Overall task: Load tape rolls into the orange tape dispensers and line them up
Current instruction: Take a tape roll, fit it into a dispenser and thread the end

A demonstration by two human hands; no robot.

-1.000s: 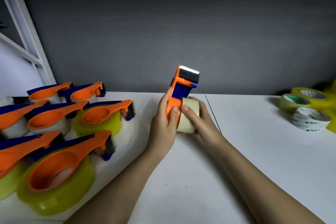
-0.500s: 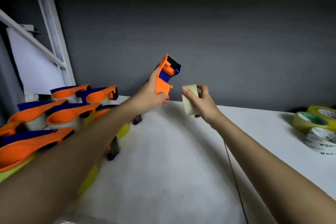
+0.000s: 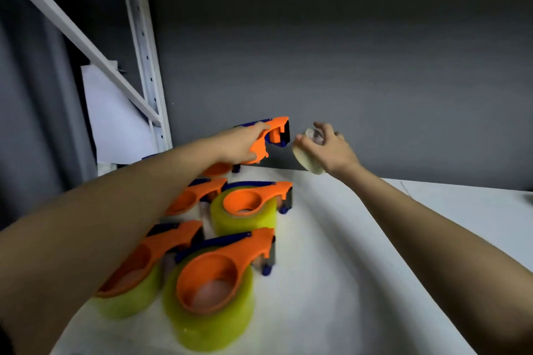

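Observation:
My left hand (image 3: 240,144) grips an orange and blue tape dispenser (image 3: 269,138) in the air above the far end of the row, its cutter end pointing right. My right hand (image 3: 328,150) holds a pale tape roll (image 3: 305,160) just to the right of it, a small gap between roll and dispenser. Several loaded orange dispensers lie on the white table (image 3: 331,268) below my left arm: one on a yellow roll (image 3: 245,210) in the middle and a nearer one (image 3: 213,291) on a larger yellow roll. My left forearm hides part of the row.
A white shelf frame (image 3: 144,52) with a diagonal brace stands at the left, against the dark grey wall. A white sheet (image 3: 115,124) hangs behind it. The table runs on to the right past a seam.
The view has swung left and down, so the loose rolls at the right are out of sight. My left hand has carried the dispenser left over the row; my right hand follows with the roll.

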